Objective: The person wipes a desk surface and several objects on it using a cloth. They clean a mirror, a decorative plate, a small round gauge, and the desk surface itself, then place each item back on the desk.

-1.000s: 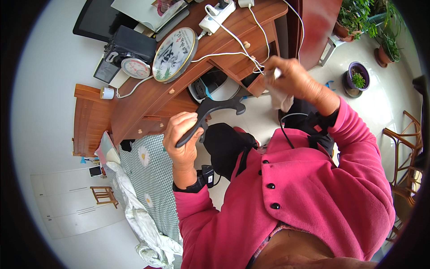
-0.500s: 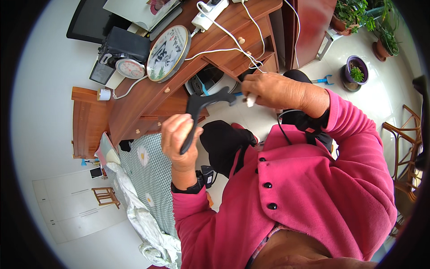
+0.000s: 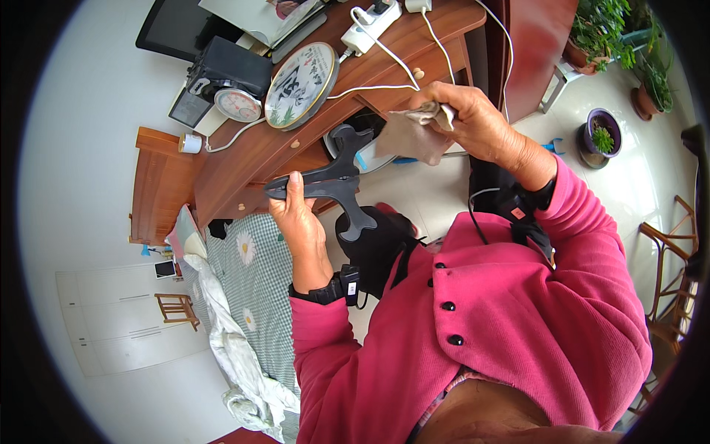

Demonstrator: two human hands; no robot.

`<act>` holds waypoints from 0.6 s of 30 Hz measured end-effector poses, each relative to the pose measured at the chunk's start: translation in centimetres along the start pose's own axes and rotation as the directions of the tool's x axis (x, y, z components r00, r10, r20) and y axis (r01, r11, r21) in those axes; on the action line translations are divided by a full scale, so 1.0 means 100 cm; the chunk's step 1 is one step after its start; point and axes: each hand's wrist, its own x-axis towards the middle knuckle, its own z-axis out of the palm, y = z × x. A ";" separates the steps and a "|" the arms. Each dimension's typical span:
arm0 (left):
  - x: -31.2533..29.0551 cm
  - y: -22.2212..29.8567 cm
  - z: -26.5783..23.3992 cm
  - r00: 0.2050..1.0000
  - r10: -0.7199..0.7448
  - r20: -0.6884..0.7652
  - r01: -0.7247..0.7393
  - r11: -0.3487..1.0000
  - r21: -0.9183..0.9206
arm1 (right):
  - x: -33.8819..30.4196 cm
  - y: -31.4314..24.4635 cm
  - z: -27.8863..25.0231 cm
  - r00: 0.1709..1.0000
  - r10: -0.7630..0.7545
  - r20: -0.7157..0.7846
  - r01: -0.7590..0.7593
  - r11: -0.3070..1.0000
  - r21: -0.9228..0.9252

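Note:
My left hand [image 3: 302, 233] is closed around the joined end of a dark grey two-armed plastic piece [image 3: 336, 187], with the thumb on top. Its two arms spread apart in a V, and each finishes in a flared, curved tip. Up and to the right, my right hand [image 3: 477, 126] pinches a crumpled beige cloth [image 3: 414, 139] that hangs down beside the upper arm's tip. A small gap seems to lie between cloth and tip.
Ahead stands a brown wooden desk [image 3: 370, 78] bearing a round decorated box [image 3: 299, 89], a dial scale [image 3: 237, 105] and a white power strip [image 3: 372, 28] with trailing cables. A checked bed [image 3: 266, 296] is at left. Potted plants [image 3: 600, 137] stand right.
The plastic piece has turned, so both arms now show spread. My right hand has risen and moved right, and the cloth hangs more visibly from it. The whole view has shifted slightly.

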 end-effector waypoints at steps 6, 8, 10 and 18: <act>0.013 -0.025 -0.006 0.998 -0.067 -0.016 0.068 0.994 0.086 | 0.015 0.012 0.041 0.924 -0.358 -0.132 0.341 0.930 -0.136; 0.018 -0.033 -0.006 0.998 -0.057 -0.012 0.059 0.978 0.198 | 0.018 0.008 0.063 0.871 -0.469 -0.143 0.445 0.879 -0.174; 0.014 -0.038 -0.004 0.982 0.132 0.134 -0.173 0.914 0.368 | 0.019 0.004 0.082 0.870 -0.491 -0.035 0.461 0.838 -0.293; -0.005 -0.040 0.011 0.855 0.396 0.334 -0.518 0.661 0.543 | 0.034 0.016 0.122 0.934 -0.329 0.140 0.344 0.721 -0.601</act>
